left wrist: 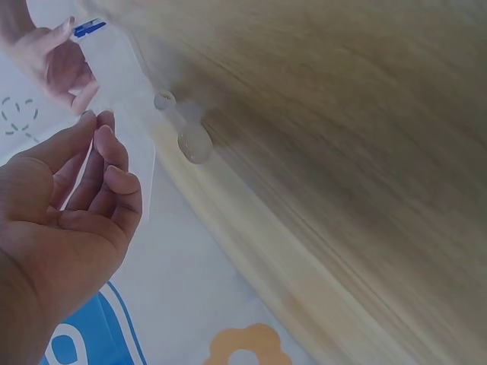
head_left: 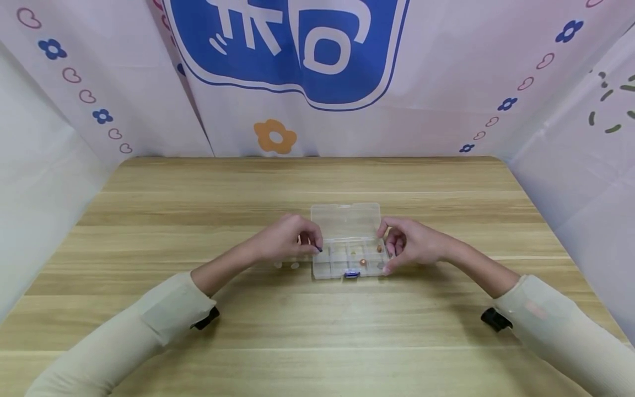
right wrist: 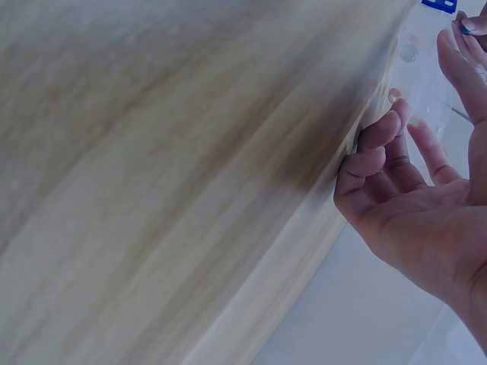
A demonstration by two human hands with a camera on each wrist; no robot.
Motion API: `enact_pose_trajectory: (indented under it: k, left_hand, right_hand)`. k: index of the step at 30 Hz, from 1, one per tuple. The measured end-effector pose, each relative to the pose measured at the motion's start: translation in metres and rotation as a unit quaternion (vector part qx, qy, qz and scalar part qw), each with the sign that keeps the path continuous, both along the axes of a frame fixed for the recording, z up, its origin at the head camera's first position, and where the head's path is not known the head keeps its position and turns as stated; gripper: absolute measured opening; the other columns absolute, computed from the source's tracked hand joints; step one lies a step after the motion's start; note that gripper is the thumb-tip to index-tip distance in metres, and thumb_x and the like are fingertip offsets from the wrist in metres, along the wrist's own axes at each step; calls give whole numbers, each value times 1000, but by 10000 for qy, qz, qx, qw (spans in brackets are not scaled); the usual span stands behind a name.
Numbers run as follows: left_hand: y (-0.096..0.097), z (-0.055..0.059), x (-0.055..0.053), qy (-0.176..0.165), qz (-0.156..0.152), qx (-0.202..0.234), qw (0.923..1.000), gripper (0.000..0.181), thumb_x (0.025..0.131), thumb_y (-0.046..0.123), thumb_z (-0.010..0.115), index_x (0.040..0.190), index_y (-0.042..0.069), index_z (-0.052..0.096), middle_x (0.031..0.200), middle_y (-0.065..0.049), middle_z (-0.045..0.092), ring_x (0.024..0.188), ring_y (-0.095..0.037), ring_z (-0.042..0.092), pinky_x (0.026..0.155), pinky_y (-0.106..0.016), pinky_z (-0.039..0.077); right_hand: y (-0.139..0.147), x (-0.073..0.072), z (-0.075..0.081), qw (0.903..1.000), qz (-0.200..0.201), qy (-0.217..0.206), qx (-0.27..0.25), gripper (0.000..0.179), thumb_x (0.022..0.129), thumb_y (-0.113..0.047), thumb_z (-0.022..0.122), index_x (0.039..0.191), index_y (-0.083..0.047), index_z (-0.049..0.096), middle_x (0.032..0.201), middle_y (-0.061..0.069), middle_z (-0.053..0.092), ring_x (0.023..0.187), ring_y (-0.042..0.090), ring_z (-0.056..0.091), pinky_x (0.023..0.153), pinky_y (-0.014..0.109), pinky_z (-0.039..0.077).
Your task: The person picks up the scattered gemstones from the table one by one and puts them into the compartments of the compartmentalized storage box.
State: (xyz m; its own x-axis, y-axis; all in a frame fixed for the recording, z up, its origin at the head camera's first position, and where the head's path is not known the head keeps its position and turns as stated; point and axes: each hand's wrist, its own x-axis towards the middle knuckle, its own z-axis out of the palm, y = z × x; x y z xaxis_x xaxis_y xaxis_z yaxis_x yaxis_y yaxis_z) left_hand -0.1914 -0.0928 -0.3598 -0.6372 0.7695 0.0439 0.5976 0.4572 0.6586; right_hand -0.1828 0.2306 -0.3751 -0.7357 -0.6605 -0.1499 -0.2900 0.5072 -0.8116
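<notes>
A clear plastic compartment box (head_left: 339, 269) lies on the table with its lid (head_left: 345, 220) raised at the back and a blue latch (head_left: 352, 273) in front. My left hand (head_left: 290, 238) pinches a small dark blue piece (head_left: 319, 250) over the box's left end; its exact kind is too small to tell. At the right end, my right hand (head_left: 416, 242) holds the box, thumb at the front corner and index finger near the hinge side. Small copper-coloured pieces (head_left: 363, 262) sit in compartments toward the right.
Clear rounded pieces (left wrist: 195, 143) lie on the wooden table (head_left: 317, 331) to the left of the box, near the left forearm. A printed cloth (head_left: 347, 129) hangs behind the table's back edge.
</notes>
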Motion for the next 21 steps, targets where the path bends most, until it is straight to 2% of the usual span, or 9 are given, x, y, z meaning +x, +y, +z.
enact_pose_trajectory:
  k: [21]
  left_hand:
    - [12, -2, -1, 24, -120, -46, 9999, 10, 90, 2, 79, 84, 8, 73, 83, 3, 73, 74, -6, 61, 70, -23, 55]
  right_hand:
    - [1, -2, -2, 9999, 5, 5, 123, 56, 74, -9, 94, 114, -1, 55, 81, 9, 61, 72, 18, 55, 64, 23, 47]
